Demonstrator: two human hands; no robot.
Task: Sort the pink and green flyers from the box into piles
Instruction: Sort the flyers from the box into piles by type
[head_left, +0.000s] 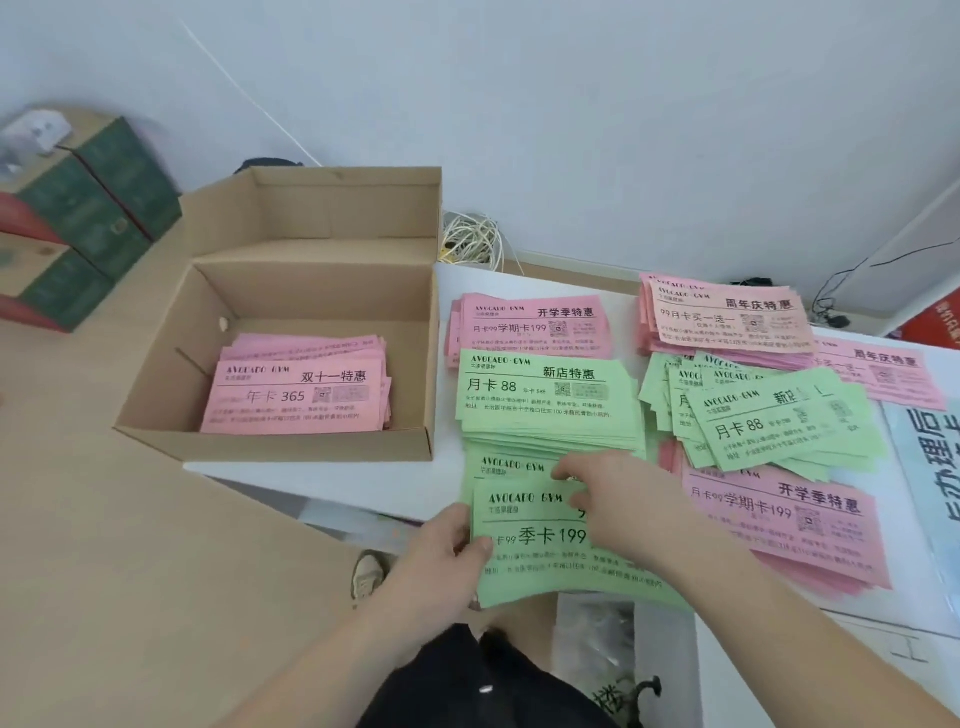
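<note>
Starting at nine o'clock, I'm seeing the box (311, 291) sitting open on the table (337, 483), with pink flyers (296, 400) lying in a low stack at its right end, so there is sorting left to do. Coming in toward six o'clock, the left hand (447, 551) is gripping the green stack (535, 551) by its left edge, thumb on top, fingers out of sight beneath. The stack is hanging partly off the table's near edge, just at six o'clock of the neat green pile (545, 400) in the centre. The right hand (623, 504) is lying across the stack's upper right part, fingertips bent at the far edge. I cannot tell whether it is pinching a sheet or only pressing down.

I'm reading these as thin paper: light, floppy and slick on one another, so a stack is likely to fan out or shed sheets if held by one corner. My call is to be taking it by both short edges, thumb over and fingers under, and squaring it before it goes down.

Out at three o'clock, the loose green pile (779, 421) is lying skewed between pink piles (789, 525), one at two o'clock and one at four.
</note>
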